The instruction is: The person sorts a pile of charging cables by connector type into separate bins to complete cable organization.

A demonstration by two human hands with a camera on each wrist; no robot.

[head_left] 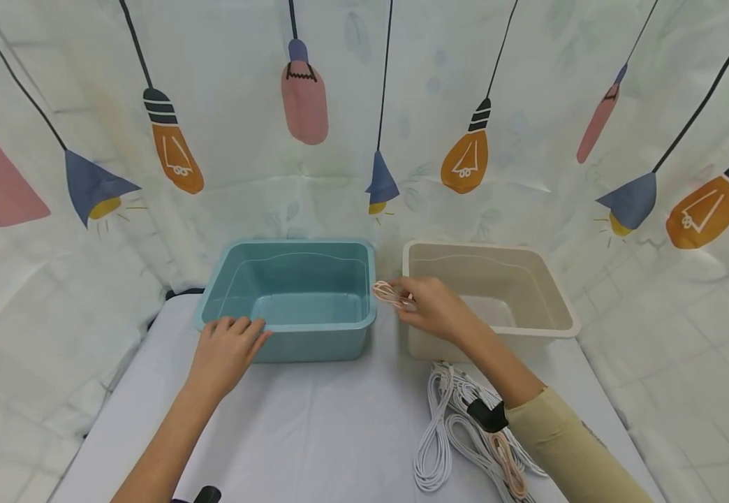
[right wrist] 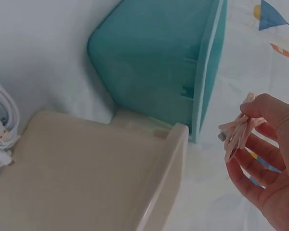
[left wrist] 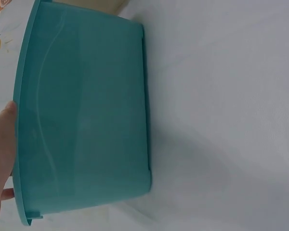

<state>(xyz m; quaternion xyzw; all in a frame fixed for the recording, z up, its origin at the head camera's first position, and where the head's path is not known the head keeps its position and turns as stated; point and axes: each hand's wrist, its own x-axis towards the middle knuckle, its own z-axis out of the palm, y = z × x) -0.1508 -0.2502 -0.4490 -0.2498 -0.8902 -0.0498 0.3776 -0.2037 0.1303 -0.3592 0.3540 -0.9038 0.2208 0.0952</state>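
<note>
My left hand (head_left: pixel 229 353) holds the near rim of a teal plastic bin (head_left: pixel 314 347), its fingers bent over the edge. In the left wrist view, the thumb (left wrist: pixel 8 113) lies against that rim. A small coiled pale-pink charging cable (head_left: pixel 389 293) is pinched between the thumb and fingers of my right hand (head_left: pixel 433 307), with a metal plug end showing in the right wrist view. This hand is above the gap between the teal bin and a beige bin (head_left: pixel 490 340), nearer the beige one. No contents show in the visible part of either bin.
Several coiled white cables (head_left: pixel 436 447) lie in a heap in front of the beige bin, partly under my right forearm. A pinkish coiled cable (head_left: pixel 507 464) is among them. White cloth (head_left: pixel 314 419) covers the table, and a patterned curtain (head_left: pixel 245 168) hangs behind it.
</note>
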